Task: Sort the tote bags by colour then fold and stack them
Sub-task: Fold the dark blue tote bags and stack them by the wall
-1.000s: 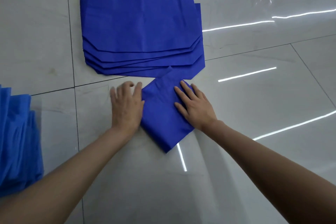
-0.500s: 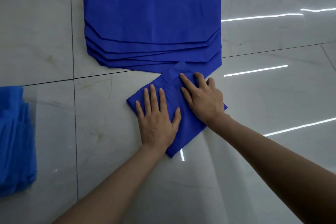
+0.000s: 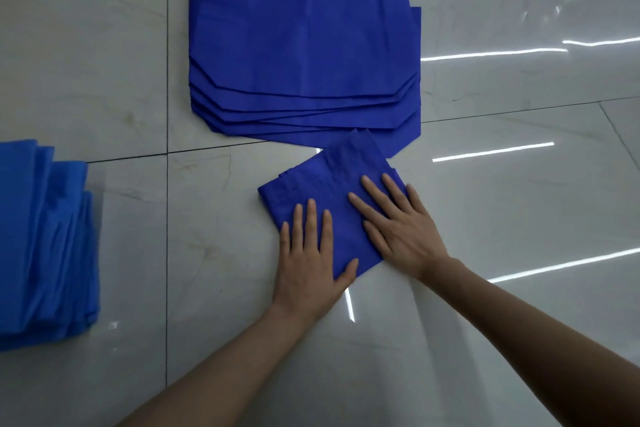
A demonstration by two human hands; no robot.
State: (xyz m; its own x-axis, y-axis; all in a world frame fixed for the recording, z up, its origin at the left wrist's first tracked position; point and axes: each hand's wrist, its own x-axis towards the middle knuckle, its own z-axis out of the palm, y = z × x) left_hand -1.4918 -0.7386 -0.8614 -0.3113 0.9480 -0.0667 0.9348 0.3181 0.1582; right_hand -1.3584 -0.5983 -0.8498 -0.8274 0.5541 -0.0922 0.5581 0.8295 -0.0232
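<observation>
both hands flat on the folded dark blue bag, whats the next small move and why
Probably slide the folded dark blue fabric tote bag clear: left hand and right hand press it flat, the fold looks done, and its far corner overlaps the unfolded dark blue bag pile.

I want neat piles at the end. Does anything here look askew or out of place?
The folded dark blue tote bag under the left hand and right hand lies diagonal to the tile seams, its far corner overlapping the flat dark blue stack, whose near edges are fanned.
</observation>
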